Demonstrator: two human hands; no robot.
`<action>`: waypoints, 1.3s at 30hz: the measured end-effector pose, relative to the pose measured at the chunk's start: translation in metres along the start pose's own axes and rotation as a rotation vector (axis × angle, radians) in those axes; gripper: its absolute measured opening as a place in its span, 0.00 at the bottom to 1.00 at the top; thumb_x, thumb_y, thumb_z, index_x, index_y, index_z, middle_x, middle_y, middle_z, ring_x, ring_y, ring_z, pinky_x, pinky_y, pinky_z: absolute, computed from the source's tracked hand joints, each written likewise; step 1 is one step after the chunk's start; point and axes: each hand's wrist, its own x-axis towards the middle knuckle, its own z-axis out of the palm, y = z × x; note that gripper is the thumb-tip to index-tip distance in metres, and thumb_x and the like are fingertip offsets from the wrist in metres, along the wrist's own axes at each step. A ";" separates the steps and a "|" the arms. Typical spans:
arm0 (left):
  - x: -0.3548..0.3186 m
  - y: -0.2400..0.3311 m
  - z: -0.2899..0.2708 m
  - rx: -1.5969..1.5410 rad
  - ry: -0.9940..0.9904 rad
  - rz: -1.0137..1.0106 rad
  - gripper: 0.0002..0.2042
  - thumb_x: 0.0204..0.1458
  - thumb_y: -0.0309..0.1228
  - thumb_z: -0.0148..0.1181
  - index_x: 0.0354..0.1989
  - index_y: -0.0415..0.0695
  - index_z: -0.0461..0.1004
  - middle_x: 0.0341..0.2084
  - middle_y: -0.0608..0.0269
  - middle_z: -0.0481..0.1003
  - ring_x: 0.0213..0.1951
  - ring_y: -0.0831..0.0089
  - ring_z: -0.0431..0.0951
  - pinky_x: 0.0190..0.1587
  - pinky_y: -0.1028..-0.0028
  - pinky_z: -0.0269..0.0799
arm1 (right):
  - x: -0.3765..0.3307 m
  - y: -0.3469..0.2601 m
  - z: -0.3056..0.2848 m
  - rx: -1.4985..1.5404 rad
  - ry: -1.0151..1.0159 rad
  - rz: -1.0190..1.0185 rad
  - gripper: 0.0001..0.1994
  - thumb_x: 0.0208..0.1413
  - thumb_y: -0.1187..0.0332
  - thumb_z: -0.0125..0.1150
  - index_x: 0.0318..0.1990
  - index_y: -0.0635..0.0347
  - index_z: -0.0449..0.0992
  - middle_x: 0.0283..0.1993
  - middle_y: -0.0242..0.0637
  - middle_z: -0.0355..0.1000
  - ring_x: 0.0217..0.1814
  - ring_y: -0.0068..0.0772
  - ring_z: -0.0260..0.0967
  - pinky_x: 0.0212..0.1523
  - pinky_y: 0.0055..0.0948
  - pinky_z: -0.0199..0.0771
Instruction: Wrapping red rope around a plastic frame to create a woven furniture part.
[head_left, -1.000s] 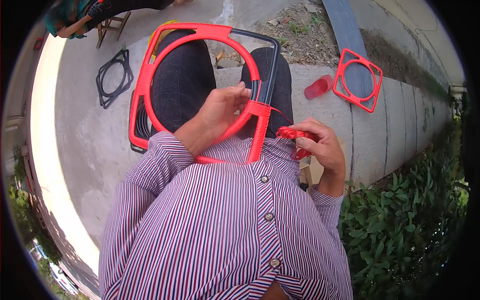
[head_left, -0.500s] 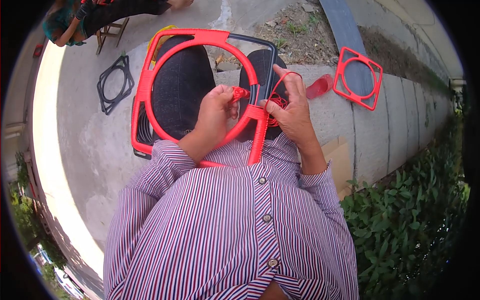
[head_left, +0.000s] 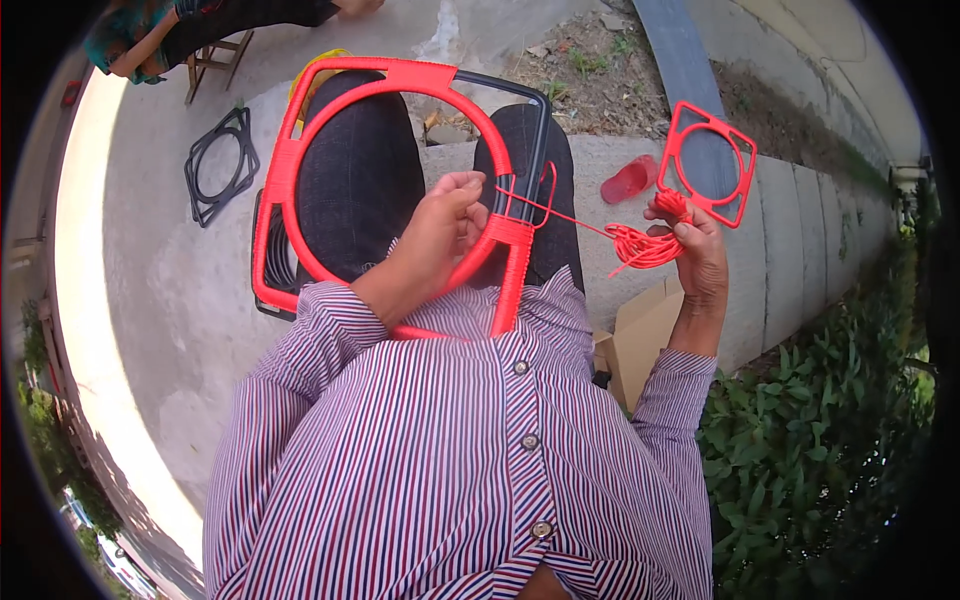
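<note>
A square frame with a round ring inside (head_left: 290,175) lies across my lap. Red cord wraps most of it; the bare black part (head_left: 520,93) shows along the far right corner and a short stretch of ring. My left hand (head_left: 437,235) is just inside the ring by that stretch, fingers loosely curled and apart, with nothing seen in them. Out to the right of the frame, my right hand (head_left: 698,240) grips a bundle of red cord (head_left: 645,245). From it a strand runs taut to the frame's right side, where a small loop (head_left: 548,195) stands out.
A black unwrapped frame (head_left: 222,168) lies on the concrete at left. At right are another red frame (head_left: 745,178), a red translucent container (head_left: 630,180) and a cardboard box (head_left: 645,335). Leafy bushes (head_left: 800,450) grow at lower right. Another person (head_left: 240,20) is at upper left.
The red cord bundle has passed from my left hand to my right. My right hand has moved away to the right, drawing the strand out from the frame.
</note>
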 end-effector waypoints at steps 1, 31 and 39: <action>0.000 0.000 0.002 -0.001 -0.002 -0.005 0.16 0.56 0.31 0.47 0.52 0.40 0.62 0.23 0.66 0.69 0.24 0.78 0.69 0.29 0.78 0.67 | -0.001 0.000 -0.008 -0.002 0.004 0.003 0.11 0.50 0.69 0.60 0.40 0.65 0.75 0.40 0.42 0.71 0.41 0.29 0.71 0.45 0.31 0.72; 0.006 0.026 -0.011 -0.040 -0.312 -0.256 0.12 0.51 0.28 0.45 0.43 0.39 0.67 0.34 0.46 0.77 0.25 0.65 0.79 0.15 0.72 0.72 | -0.032 0.070 0.063 -0.031 -0.094 0.258 0.09 0.60 0.64 0.57 0.37 0.60 0.72 0.19 0.25 0.63 0.19 0.12 0.58 0.19 0.14 0.56; -0.010 0.023 -0.010 -0.123 -0.327 -0.209 0.09 0.51 0.26 0.44 0.40 0.38 0.65 0.25 0.53 0.74 0.24 0.66 0.78 0.11 0.73 0.67 | -0.039 0.139 -0.094 0.740 0.908 -0.002 0.16 0.64 0.57 0.49 0.47 0.62 0.70 0.28 0.31 0.67 0.26 0.22 0.63 0.26 0.21 0.65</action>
